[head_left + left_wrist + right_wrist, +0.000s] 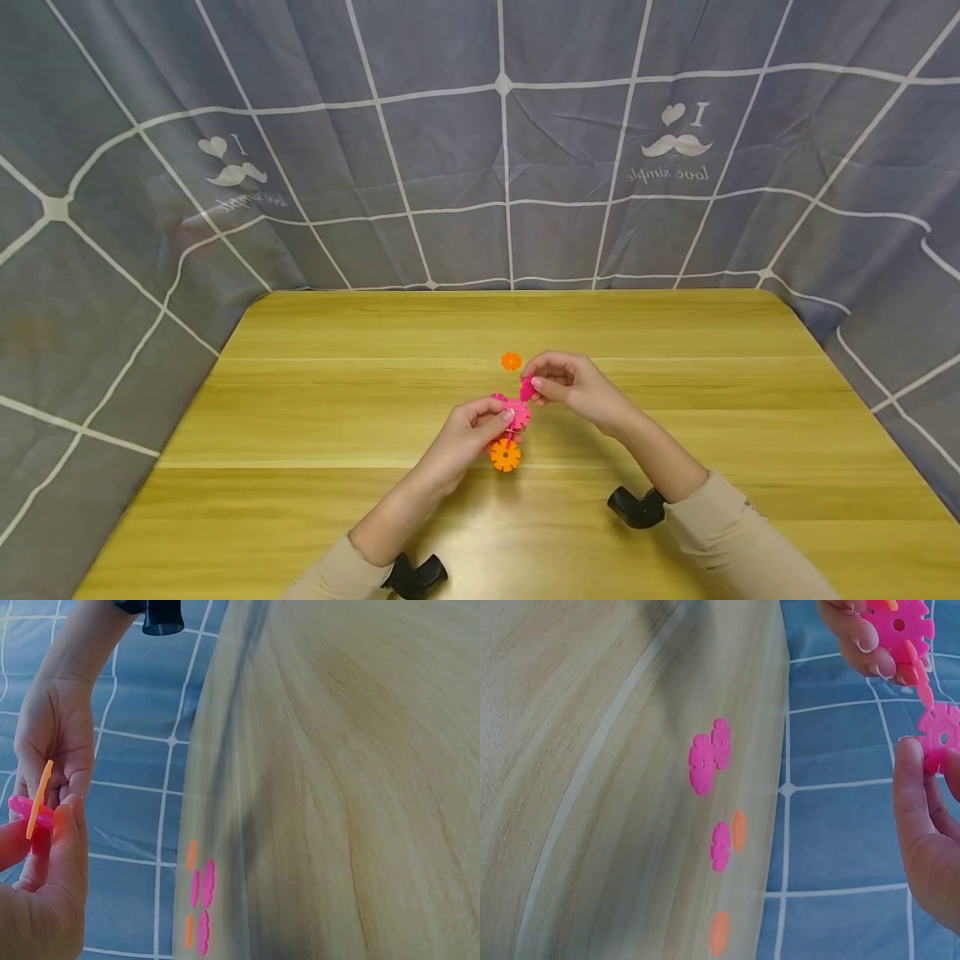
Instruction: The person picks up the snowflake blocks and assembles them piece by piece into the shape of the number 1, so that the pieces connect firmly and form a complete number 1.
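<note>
My left hand (pixel 474 432) grips a small joined string of notched plastic discs over the table. In it are a pink disc (pixel 518 415) at the fingertips and an orange disc (pixel 506 456) on the near side. Another pink disc (pixel 921 679), turned nearly edge-on, slots against the held one in the right wrist view. Between thumb and fingers, my right hand (pixel 576 389) pinches a pink notched disc (pixel 943 729), right at the end of that edge-on disc. In the left wrist view the orange disc (pixel 40 799) stands edge-on and the fingers partly hide the pink ones.
Loose on the wooden table (pixel 300 417) lie an orange disc (pixel 511 361) beyond the hands and several more, among them a pink disc (pixel 701 765) and an orange disc (pixel 719 934). Black curved pieces (pixel 636 507) sit at both wrists. A grey checked curtain (pixel 450 150) surrounds the table.
</note>
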Motion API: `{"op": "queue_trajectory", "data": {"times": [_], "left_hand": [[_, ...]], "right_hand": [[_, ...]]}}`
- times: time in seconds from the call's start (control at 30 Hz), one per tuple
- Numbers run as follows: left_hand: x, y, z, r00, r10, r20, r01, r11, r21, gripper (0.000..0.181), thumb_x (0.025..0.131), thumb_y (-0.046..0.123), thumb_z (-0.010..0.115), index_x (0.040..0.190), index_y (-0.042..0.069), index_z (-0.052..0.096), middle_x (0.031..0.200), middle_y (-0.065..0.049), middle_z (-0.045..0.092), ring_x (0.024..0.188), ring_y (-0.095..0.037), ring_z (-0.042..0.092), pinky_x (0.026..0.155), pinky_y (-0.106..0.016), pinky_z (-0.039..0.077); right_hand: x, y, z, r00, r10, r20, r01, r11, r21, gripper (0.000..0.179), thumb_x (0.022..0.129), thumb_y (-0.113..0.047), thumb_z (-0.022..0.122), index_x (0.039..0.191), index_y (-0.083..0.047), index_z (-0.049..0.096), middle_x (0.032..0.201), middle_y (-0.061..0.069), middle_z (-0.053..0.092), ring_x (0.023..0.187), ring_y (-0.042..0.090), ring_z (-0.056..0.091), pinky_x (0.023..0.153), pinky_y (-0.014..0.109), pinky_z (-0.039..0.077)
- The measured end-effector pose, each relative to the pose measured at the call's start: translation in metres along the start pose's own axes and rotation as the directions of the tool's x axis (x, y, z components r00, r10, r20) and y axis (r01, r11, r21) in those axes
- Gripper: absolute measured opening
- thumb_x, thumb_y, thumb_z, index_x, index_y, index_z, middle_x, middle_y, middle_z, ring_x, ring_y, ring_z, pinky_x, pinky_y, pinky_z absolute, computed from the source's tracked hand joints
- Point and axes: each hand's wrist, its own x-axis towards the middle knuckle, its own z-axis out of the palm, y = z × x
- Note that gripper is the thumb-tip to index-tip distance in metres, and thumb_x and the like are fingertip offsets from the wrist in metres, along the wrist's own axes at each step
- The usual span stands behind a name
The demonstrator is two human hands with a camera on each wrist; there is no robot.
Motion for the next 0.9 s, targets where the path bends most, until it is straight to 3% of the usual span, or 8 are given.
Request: {"op": "queue_trajectory", "data": {"times": [0.43, 0.5, 0.73, 0.9], "left_hand": [[-0.0012, -0.001, 0.0, 1.0, -0.005, -0.002, 0.005, 1.0, 0.006, 0.022, 0.094, 0.006, 0.053, 0.105, -0.013, 0.055, 0.088, -0.015, 0.067, 0.077, -0.015, 0.065, 0.078, -0.027, 0.054], [-0.0011, -0.0008, 0.0, 1.0, -0.004, -0.001, 0.004, 1.0, 0.006, 0.022, 0.094, 0.006, 0.053, 0.104, -0.013, 0.056, 0.09, -0.015, 0.067, 0.078, -0.016, 0.065, 0.078, -0.028, 0.054], [-0.0005, -0.0015, 0.0019, 1.0, -0.001, 0.007, 0.001, 1.0, 0.011, 0.022, 0.094, 0.007, 0.053, 0.104, -0.013, 0.056, 0.092, -0.016, 0.067, 0.077, -0.012, 0.064, 0.079, -0.028, 0.054], [-0.0007, -0.0011, 0.0036, 1.0, -0.002, -0.004, 0.002, 1.0, -0.008, 0.02, 0.094, 0.005, 0.053, 0.103, -0.013, 0.055, 0.087, -0.012, 0.067, 0.074, -0.011, 0.064, 0.076, -0.025, 0.054]], "right_hand": [[-0.001, 0.0012, 0.0004, 1.0, 0.018, 0.016, -0.018, 1.0, 0.0, 0.028, 0.09, -0.006, 0.06, 0.113, 0.01, 0.058, 0.101, 0.017, 0.063, 0.087, 0.017, 0.064, 0.084, 0.045, 0.051], [-0.0014, 0.0006, 0.0009, 0.999, 0.024, 0.022, -0.024, 1.0, -0.005, 0.03, 0.089, -0.007, 0.062, 0.115, 0.008, 0.058, 0.104, 0.016, 0.063, 0.09, 0.019, 0.064, 0.085, 0.044, 0.051], [-0.0013, 0.0001, 0.0024, 0.999, 0.019, 0.03, -0.019, 1.0, 0.015, 0.035, 0.086, -0.01, 0.066, 0.115, 0.008, 0.058, 0.114, 0.021, 0.06, 0.103, 0.044, 0.057, 0.083, 0.034, 0.053], [-0.0002, -0.0011, 0.0039, 0.999, 0.044, -0.002, -0.044, 0.999, 0.027, 0.033, 0.085, -0.009, 0.067, 0.113, 0.007, 0.06, 0.11, 0.019, 0.062, 0.101, 0.041, 0.059, 0.082, 0.035, 0.053]]}}
